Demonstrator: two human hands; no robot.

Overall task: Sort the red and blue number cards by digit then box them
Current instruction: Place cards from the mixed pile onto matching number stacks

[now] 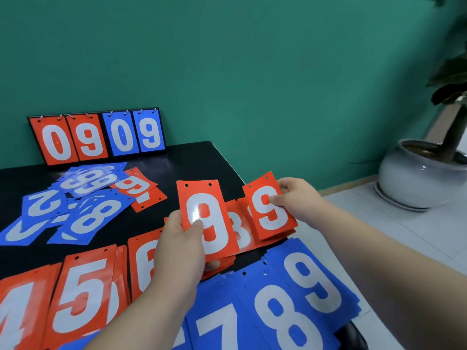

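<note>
Sorting stage, nearly at the end of the red row.

- The left hand [180, 251] pinches a red 9 card [209, 223]. The thumb lies on the card's face and the rest of the fingers are behind it, hidden. The card is held upright and lifted off the worktop [197, 157], likely so the digit can be read before it is placed.
- The right hand [298, 200] pinches a second red 9 [267, 210], with the thumb on the digit and the fingers [286, 184] curled over its top edge. This card sits on top of a red stack, so I'd judge this is the red 9 pile being squared up or held steady to receive the left card.
- A red 8 [238, 232] shows between the 2 held cards, partly covered by both.
- The sorted red piles 4 [15, 311], 5 [83, 294] and 6 [144, 266] run in digit order to the left. The 7 pile is probably under the left hand.
- The blue piles 7 [214, 324], 8 [285, 317] and 9 [313, 281] form a nearer row, which keeps the colours apart.
- A loose blue heap [88, 198] and a few red cards [139, 189] lie unsorted further back on the left.
- A scoreboard stand [98, 135] reading 0909 leans by the wall.
- No box is in view, so boxing has not begun.
- A plant pot [417, 175] stands off to the right.
</note>
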